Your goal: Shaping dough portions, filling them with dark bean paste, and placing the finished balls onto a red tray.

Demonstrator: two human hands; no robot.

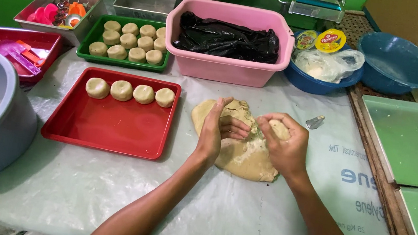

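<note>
The table, covered with a translucent plastic sheet, is seen nearest. A large beige dough mass lies on it, just right of a flat red plastic tray carrying four round dough pucks. The left hand is curled over the dough mass, gripping its top. The right hand is closed around a pinched-off lump of it.

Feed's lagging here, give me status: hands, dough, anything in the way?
Left hand and right hand both gripping the dough mass. Four pucks on red tray, apart from the hands. Nothing in the way.
</note>
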